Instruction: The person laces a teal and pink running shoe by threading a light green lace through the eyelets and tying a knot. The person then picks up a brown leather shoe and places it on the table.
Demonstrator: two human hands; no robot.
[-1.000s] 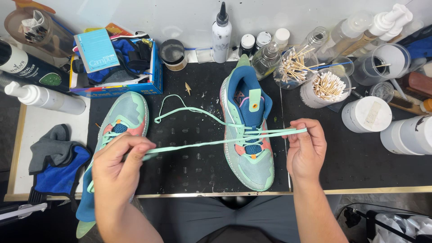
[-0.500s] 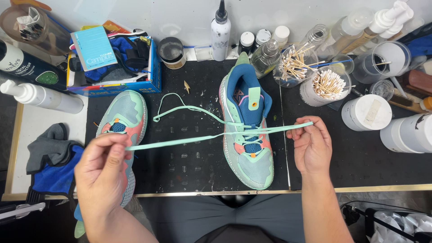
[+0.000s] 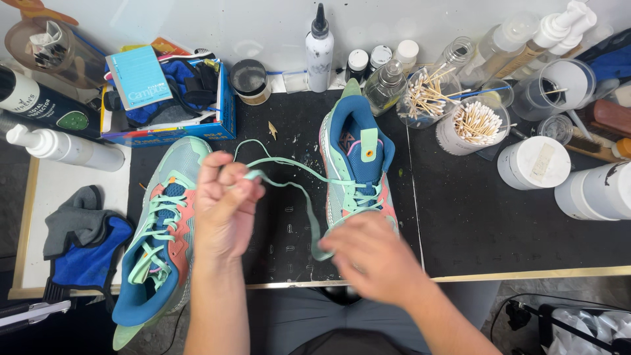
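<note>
Basically one view, the head camera looking down. Landmark: the right shoe (image 3: 358,164), mint and blue, upright on the black surface (image 3: 460,223), toe toward the person. A mint lace (image 3: 289,177) runs out of its eyelets and loops left across the surface. Left hand (image 3: 227,210), left of the right shoe, fingers curled in with the lace end pinched at the fingertips (image 3: 246,177). Right hand (image 3: 374,256) sits just in front of the shoe's toe, blurred; fingers look partly closed on the lower bend of the lace, but the grip itself cannot be told for sure. Second shoe (image 3: 161,230) lies further left of the landmark, already laced.

Handling judgement: the lace is light, flat, limp, a bit slick, so it will sag and twist; best taken near the stiff tip. The shoe is light, its upper soft and its sole firmer; steady it at the heel or midfoot.

Behind the right shoe: bottles (image 3: 319,46), cups of cotton swabs (image 3: 476,121).
</note>
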